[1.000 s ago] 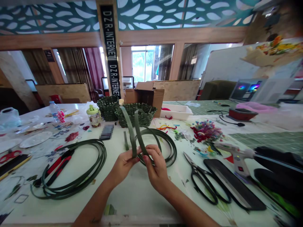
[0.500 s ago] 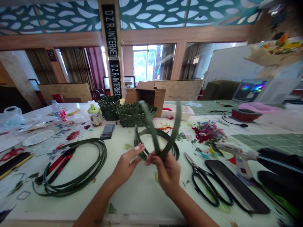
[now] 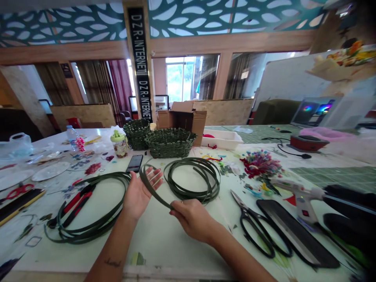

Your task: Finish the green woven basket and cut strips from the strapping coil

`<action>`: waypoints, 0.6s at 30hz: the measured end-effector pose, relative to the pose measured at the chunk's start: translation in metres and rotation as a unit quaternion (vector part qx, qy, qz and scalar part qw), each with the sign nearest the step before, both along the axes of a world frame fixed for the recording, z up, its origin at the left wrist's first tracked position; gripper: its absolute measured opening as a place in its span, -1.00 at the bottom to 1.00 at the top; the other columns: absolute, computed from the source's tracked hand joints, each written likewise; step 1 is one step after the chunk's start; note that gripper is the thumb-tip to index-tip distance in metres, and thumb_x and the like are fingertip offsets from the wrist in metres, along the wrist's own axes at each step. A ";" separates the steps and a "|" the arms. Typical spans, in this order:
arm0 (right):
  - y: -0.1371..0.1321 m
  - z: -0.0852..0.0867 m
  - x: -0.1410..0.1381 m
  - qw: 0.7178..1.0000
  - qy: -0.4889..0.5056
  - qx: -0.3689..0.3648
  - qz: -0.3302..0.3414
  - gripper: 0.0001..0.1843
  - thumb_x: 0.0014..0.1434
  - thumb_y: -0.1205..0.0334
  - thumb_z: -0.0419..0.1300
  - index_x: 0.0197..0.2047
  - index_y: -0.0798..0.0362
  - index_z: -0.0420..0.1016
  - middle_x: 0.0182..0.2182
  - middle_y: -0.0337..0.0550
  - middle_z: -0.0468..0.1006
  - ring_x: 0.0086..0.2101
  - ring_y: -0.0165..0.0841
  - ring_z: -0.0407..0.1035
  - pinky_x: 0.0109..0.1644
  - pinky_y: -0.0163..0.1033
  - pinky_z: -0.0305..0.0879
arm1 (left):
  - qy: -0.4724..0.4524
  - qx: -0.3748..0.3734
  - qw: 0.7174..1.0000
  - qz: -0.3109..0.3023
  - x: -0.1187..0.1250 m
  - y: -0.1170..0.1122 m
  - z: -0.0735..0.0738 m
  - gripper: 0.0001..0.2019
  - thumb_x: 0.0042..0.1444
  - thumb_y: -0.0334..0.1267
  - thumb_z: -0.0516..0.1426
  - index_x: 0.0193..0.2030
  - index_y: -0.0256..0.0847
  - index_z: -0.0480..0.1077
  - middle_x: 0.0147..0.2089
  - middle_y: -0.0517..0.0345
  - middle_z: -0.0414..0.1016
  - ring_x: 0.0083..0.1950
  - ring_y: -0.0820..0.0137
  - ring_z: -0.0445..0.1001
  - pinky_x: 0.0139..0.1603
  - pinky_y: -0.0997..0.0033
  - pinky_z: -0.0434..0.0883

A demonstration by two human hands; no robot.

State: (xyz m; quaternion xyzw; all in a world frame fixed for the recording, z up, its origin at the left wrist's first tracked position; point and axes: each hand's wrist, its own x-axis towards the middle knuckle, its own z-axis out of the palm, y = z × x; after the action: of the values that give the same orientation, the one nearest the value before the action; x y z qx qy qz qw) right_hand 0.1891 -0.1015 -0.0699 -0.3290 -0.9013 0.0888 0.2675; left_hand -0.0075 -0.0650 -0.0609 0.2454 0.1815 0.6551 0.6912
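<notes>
**Green strap draped across an open hand**
The left hand [image 3: 141, 192] lies wide open, fingers spread, with a dark green strap [image 3: 154, 197] across it; the right hand [image 3: 191, 219] lightly pinches the strap's end, just in front of a coil [image 3: 188, 194] on the table.

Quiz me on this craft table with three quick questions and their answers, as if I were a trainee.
1. Which hand is open with its fingers spread, behind the dark green strip?
2. True or false: the black-handled scissors lie to the right of the coiled green strips.
3. What woven item sits just beyond that coil?

Key:
1. The left hand.
2. True.
3. A green woven basket.
</notes>
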 end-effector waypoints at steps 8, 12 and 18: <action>-0.001 0.002 0.005 0.981 -0.113 -0.156 0.026 -0.88 0.08 0.27 0.21 -0.47 0.09 0.41 -0.59 -0.32 0.38 -0.55 -0.52 0.18 -0.49 -0.41 -0.05 | -0.064 -0.065 0.995 -0.038 -0.007 0.002 -0.001 -0.75 0.27 -0.28 -0.07 -0.24 -0.38 0.35 -0.53 0.25 0.26 -0.68 0.67 0.14 -0.72 0.68 0.16; 0.004 0.004 0.015 0.955 -0.122 -0.259 0.079 -0.76 -0.03 0.09 0.31 -0.45 0.11 0.51 -0.65 -0.36 0.32 -0.60 -0.53 0.14 -0.55 -0.42 -0.04 | -0.043 -0.046 0.996 -0.069 -0.007 -0.001 0.001 -0.77 0.26 -0.34 -0.06 -0.32 -0.39 0.34 -0.56 0.28 0.21 -0.70 0.71 0.07 -0.74 0.72 0.06; 0.015 0.002 0.010 0.944 0.227 -0.237 -0.020 -0.55 0.24 -0.05 -0.03 -0.08 0.10 0.46 -0.29 -0.09 0.51 -0.23 -0.31 0.38 -0.16 -0.27 0.28 | 0.077 -0.004 0.986 -0.148 0.033 -0.018 -0.015 -0.83 0.19 -0.23 0.06 -0.31 -0.32 0.34 -0.52 0.22 0.33 -0.67 0.66 0.16 -0.67 0.65 0.17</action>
State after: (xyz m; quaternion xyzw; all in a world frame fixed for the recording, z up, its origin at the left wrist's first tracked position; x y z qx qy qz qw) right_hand 0.1993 -0.0862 -0.0681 -0.3719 -0.7629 0.3667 0.3810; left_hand 0.0255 -0.0829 -0.0754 0.3160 0.1984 0.5244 0.7654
